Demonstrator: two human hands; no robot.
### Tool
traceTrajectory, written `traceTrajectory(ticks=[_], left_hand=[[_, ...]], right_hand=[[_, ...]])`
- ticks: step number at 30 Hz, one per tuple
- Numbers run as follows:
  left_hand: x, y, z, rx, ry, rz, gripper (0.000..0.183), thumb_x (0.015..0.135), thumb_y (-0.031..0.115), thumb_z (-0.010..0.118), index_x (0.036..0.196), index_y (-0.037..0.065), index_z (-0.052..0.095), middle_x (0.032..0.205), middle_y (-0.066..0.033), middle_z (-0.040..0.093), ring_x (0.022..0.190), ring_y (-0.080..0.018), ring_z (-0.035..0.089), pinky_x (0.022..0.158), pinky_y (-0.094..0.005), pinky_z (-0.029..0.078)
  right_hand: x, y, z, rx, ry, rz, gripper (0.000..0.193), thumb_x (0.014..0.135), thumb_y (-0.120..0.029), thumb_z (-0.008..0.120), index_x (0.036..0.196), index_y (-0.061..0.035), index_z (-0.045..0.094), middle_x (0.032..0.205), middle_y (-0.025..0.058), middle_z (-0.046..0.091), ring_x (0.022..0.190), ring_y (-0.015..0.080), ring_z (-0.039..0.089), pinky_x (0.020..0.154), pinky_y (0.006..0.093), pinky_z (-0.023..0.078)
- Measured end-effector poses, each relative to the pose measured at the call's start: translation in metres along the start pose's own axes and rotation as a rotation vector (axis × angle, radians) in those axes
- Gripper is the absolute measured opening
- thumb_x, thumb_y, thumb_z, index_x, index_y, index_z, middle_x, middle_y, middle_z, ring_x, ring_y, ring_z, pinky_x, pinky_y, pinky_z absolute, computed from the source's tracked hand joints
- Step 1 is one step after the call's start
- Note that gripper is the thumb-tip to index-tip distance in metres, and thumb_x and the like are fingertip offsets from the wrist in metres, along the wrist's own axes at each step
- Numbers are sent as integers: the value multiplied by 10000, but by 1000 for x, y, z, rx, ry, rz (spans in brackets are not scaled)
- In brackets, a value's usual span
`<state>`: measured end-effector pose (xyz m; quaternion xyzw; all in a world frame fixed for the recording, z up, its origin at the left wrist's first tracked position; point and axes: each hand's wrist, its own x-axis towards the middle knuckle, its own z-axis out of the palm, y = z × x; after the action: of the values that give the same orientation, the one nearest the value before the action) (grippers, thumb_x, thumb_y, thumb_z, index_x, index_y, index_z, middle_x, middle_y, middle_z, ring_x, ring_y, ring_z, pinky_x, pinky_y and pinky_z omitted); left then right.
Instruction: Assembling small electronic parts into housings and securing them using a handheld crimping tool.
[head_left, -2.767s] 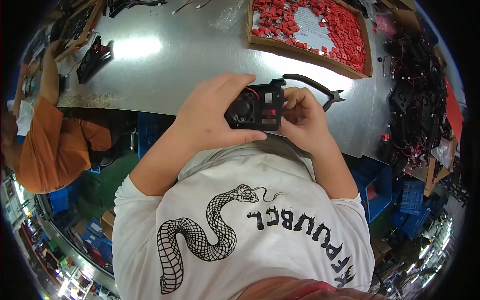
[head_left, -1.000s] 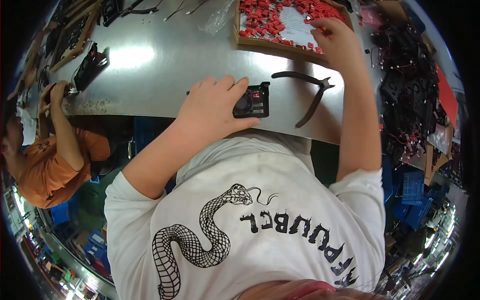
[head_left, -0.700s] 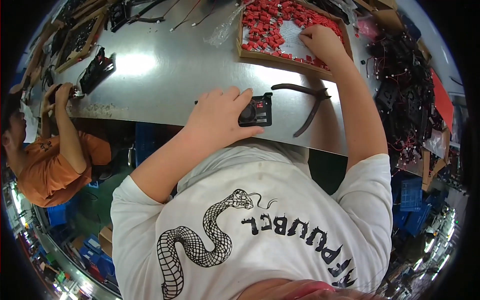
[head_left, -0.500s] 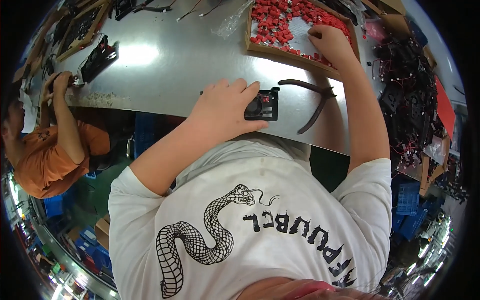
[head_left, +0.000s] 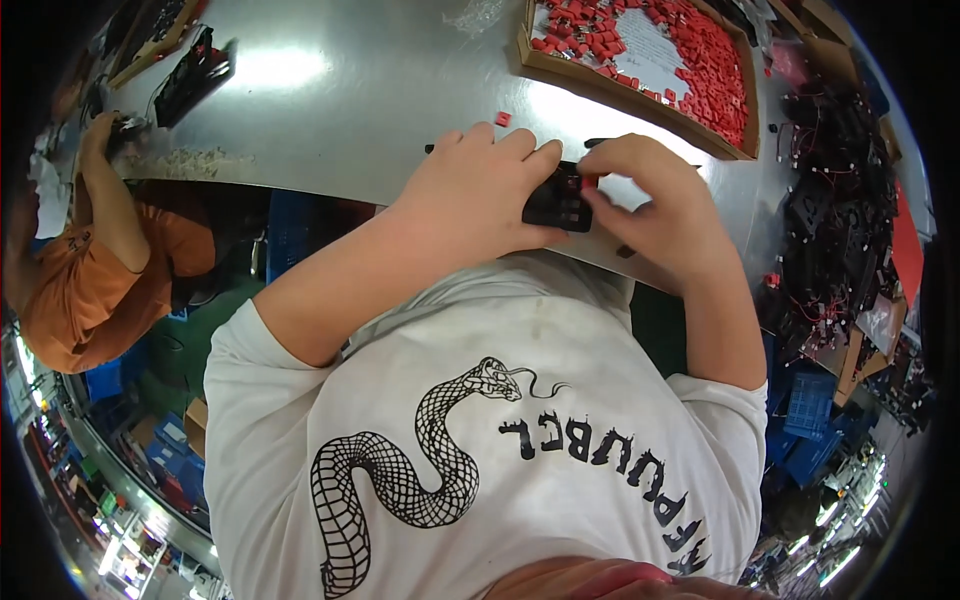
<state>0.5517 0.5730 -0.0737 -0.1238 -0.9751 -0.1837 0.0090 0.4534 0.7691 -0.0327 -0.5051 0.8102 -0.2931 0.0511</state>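
Note:
Beneath my left hand lies a black plastic housing near the table's front edge; thumb and fingers grip it, and the palm hides its left part. My right hand is closed in a pinch at the housing's right end. A small red part shows between its fingertips, against the housing. Dark-handled pliers lie under my right hand, mostly covered by it. One loose red piece sits on the table just beyond my left fingers.
A shallow cardboard tray of small red parts stands at the far right. Black parts with red wires are heaped along the right side. Another black assembly lies at the far left, near a co-worker in an orange shirt.
My right hand has come back from the tray to the housing with a red part. A loose red piece now shows beyond my left hand, which still holds the housing.

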Motion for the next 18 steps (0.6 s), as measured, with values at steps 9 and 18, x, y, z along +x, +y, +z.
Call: traceTrajectory(ticks=[9, 18], left_hand=[[4, 0, 1, -36, -20, -3, 684, 775, 529, 775, 1290, 116, 596, 1055, -75, 635, 982, -319, 634, 845, -452, 508], [1, 0, 3, -33, -38, -10, 716, 772, 544, 777, 1306, 103, 592, 1082, -83, 630, 1022, -322, 623, 875, -459, 500]], right_hand=[[-5, 9, 15, 7, -62, -10, 244, 791, 21, 738, 997, -53, 631, 948, 109, 667, 846, 299, 658, 709, 390, 534], [-11, 10, 9, -299, -162, -64, 363, 738, -82, 788, 1088, -101, 694, 1019, 63, 692, 986, 259, 657, 904, 448, 481]])
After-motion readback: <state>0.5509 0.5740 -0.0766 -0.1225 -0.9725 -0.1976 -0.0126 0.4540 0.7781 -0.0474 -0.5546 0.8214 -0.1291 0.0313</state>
